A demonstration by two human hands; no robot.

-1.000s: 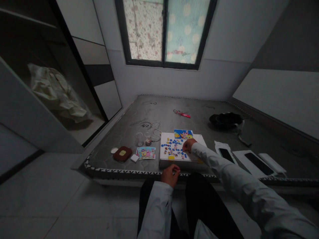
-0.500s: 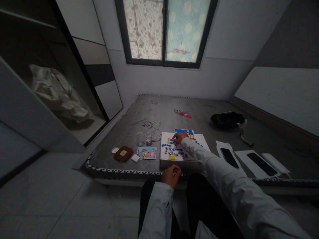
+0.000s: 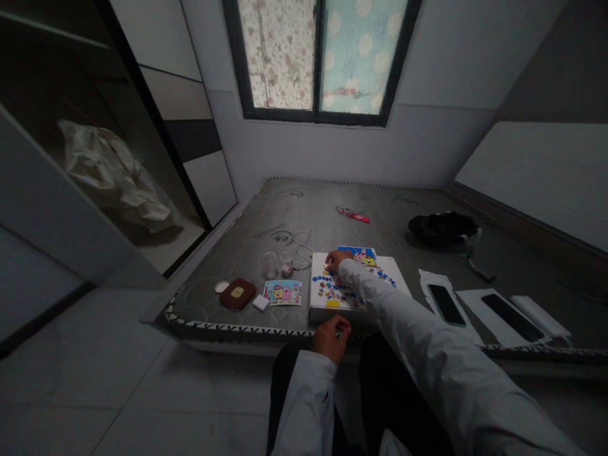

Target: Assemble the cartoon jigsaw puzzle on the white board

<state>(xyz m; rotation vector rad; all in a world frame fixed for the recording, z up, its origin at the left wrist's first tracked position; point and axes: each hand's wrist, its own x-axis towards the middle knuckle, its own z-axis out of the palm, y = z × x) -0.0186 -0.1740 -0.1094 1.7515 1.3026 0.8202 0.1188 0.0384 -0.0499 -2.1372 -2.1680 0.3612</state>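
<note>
Loose jigsaw puzzle pieces (image 3: 332, 293), blue, yellow and brownish, lie scattered over the top of a flat white box (image 3: 399, 278) on the mattress. My right hand (image 3: 338, 259) reaches over the box, its fingers pinched down on a jigsaw puzzle piece near the far left corner; the fingertips partly hide it. My left hand (image 3: 331, 339) is curled with thumb and fingers together, just in front of the box's near edge. Whatever it holds, if anything, is too small to make out. A blue cartoon picture card (image 3: 358, 254) lies at the box's far edge.
Left of the box lie another cartoon card (image 3: 284, 292), a small white block (image 3: 260, 303), a brown case (image 3: 237, 294), clear cups (image 3: 269, 265) and a white cable (image 3: 300, 239). On the right are a phone (image 3: 446, 304), a second dark slab (image 3: 513, 315) and a black bag (image 3: 444, 228).
My right hand has shifted slightly left across the pieces, away from the blue card, showing more of it. My left hand stays curled near the box edge. The whole view has drifted a little.
</note>
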